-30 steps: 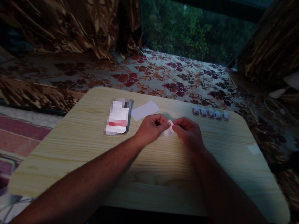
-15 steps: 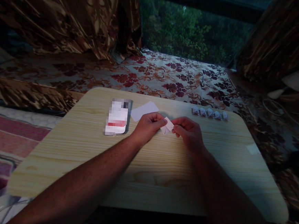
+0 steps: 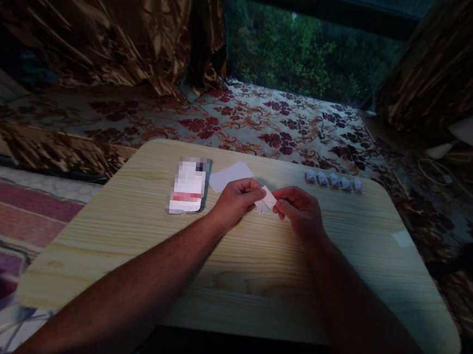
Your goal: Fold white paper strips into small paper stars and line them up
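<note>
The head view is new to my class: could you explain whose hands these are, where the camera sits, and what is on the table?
There is no machine here, just one person's bare hands. The camera is worn on the head, looking forward and down, so the forearms enter from the bottom. The left hand and right hand hold a small folded paper between them. On the wooden table lie a phone-shaped object, mostly pixelated, a flat paper sheet, a row of five small folded pieces and, near the right edge, a pale scrap, too unclear to name.
</note>
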`<state>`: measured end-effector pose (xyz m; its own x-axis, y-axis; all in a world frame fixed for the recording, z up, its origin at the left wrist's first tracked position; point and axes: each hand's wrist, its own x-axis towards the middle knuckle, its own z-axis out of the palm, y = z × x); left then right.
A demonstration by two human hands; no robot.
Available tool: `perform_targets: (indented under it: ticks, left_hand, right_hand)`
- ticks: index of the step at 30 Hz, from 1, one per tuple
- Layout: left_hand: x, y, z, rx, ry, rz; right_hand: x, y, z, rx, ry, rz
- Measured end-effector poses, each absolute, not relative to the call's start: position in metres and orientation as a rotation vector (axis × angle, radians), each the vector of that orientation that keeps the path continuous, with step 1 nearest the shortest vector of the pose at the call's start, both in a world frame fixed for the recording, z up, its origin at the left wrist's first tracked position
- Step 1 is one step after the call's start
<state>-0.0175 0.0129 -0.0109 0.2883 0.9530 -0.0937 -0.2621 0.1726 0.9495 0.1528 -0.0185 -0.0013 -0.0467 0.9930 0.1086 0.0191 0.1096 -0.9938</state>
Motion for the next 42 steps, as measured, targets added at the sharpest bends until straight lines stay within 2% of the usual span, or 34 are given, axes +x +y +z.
perform_targets:
  ticks: [21, 42]
  left_hand:
    - [-0.017, 0.012, -0.010, 0.924, 0.796, 1.003]
    - [-0.015, 0.009, -0.009, 1.211, 0.895, 1.009]
  right_hand:
    - [0.157, -0.018, -0.006, -1.005, -1.419, 1.142]
    - [0.163, -0.014, -0.010, -1.003, -1.516, 1.073]
